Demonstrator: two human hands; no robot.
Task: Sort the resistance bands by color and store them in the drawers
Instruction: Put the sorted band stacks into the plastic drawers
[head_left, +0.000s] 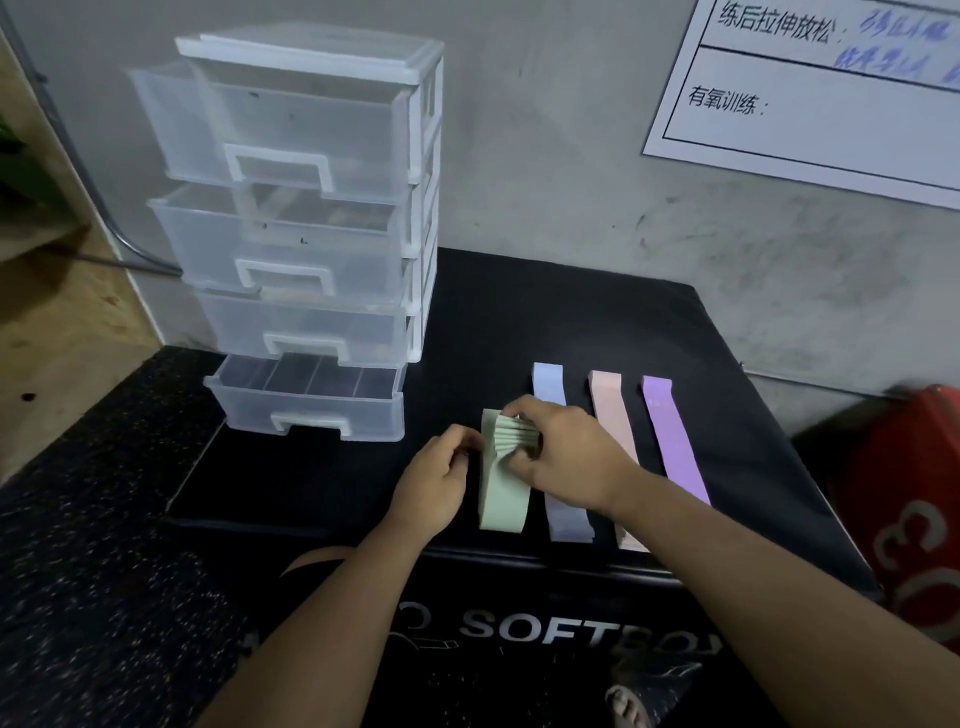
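Note:
Several flat resistance bands lie side by side on a black soft box: green, blue, pink and purple. My right hand pinches the bunched-up far part of the green band. My left hand grips the same band's left edge. A clear plastic drawer unit with white frame stands at the box's far left. All its drawers are pulled out, the bottom one the farthest.
A grey wall rises behind the box, with a white chart at the upper right. A red object sits to the right of the box. Speckled black floor mat lies on the left.

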